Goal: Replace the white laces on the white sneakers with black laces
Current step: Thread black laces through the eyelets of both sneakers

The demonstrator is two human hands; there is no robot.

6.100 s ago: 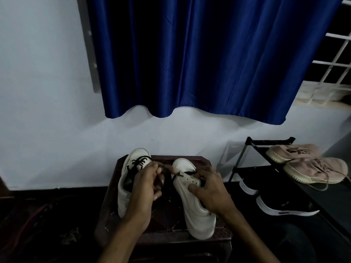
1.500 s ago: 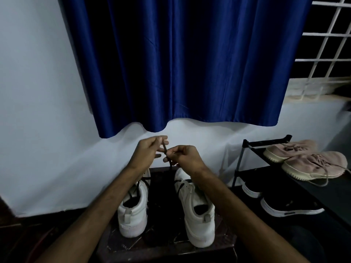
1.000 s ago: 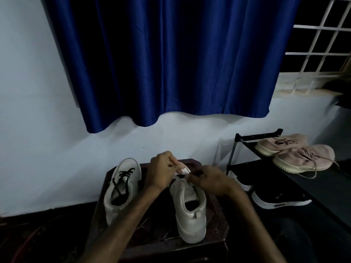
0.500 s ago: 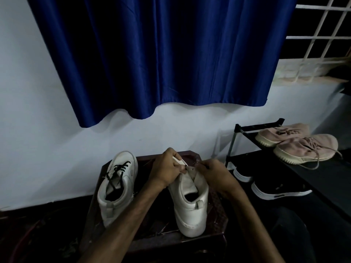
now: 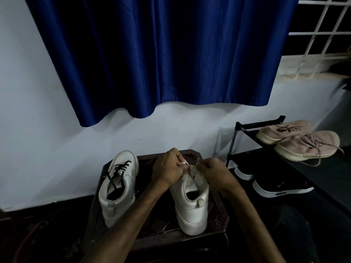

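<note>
Hands dropped from pull-through to right shoe (image 5: 191,198): left hand (image 5: 167,170) grips it, right hand (image 5: 213,171) pinches lace (image 5: 196,161). Next eyelet likely.

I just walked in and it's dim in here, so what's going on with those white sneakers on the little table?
A person is relacing white sneakers on a dark table. The left sneaker already carries a black lace, loosely threaded. Both hands are at the eyelets of the right sneaker: the left hand grips its upper, and the right hand pinches what looks like a dark lace end. The hands hide how far it is laced.
</note>
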